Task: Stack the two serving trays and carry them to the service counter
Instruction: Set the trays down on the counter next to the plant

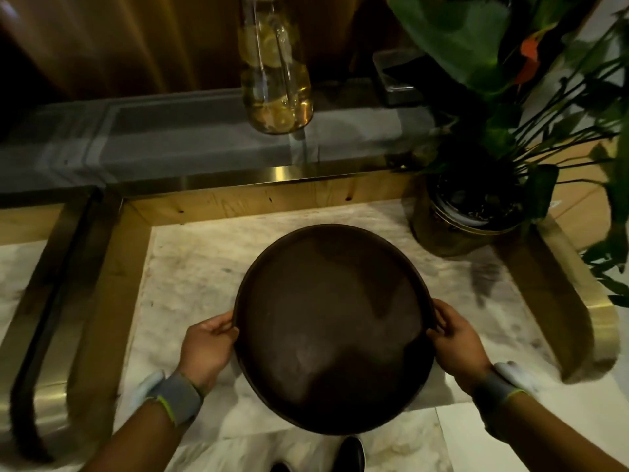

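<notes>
A round dark brown serving tray (333, 328) fills the lower middle of the head view, over a marble counter top (190, 267). My left hand (207, 345) grips its left rim and my right hand (459, 338) grips its right rim, thumbs on top. Only one tray surface shows; whether a second tray lies beneath it I cannot tell. The tray's near edge hangs past the counter's front edge.
A potted plant (466, 219) in a brass pot stands at the counter's back right, close to the tray. A glass jar with lemon slices (275, 80) sits on a raised glass shelf (190, 144) behind. Brass-edged frames run along both sides. My shoe tips show on the floor below.
</notes>
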Motion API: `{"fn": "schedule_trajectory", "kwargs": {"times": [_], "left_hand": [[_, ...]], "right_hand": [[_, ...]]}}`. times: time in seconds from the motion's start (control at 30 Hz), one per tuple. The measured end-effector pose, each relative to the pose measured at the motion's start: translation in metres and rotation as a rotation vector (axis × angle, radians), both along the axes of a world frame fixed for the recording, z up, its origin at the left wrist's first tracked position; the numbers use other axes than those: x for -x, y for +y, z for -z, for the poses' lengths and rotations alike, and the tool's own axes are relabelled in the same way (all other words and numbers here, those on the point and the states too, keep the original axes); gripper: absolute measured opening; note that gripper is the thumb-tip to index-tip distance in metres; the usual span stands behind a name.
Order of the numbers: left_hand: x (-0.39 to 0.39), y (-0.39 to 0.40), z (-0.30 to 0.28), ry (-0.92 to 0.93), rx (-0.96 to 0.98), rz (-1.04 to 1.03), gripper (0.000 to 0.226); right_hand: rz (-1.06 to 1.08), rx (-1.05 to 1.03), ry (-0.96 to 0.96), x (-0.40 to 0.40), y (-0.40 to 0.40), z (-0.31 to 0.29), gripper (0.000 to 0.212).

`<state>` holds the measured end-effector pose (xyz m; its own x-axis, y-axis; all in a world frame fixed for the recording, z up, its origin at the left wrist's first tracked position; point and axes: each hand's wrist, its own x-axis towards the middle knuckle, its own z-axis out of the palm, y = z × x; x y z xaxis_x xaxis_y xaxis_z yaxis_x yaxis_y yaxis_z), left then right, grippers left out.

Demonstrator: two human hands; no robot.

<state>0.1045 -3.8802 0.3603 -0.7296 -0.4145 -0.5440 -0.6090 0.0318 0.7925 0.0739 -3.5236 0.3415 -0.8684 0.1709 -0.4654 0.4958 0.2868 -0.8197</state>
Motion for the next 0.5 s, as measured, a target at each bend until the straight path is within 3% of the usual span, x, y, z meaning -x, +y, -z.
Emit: {"fn": "schedule_trajectory", "kwargs": {"times": [0.23, 0.5], "left_hand": [[-0.001, 0.007, 0.006, 0.024, 0.122, -0.025, 0.038], [-0.007, 0.003, 0.019, 0.044, 0.27, 0.058, 0.037]], "right_hand": [[-0.013, 0.003, -0.032, 0.002, 0.002, 0.008, 0.065], [-0.074, -0.13, -0.028, 0.003, 0.006, 0.016, 0.063]]}}
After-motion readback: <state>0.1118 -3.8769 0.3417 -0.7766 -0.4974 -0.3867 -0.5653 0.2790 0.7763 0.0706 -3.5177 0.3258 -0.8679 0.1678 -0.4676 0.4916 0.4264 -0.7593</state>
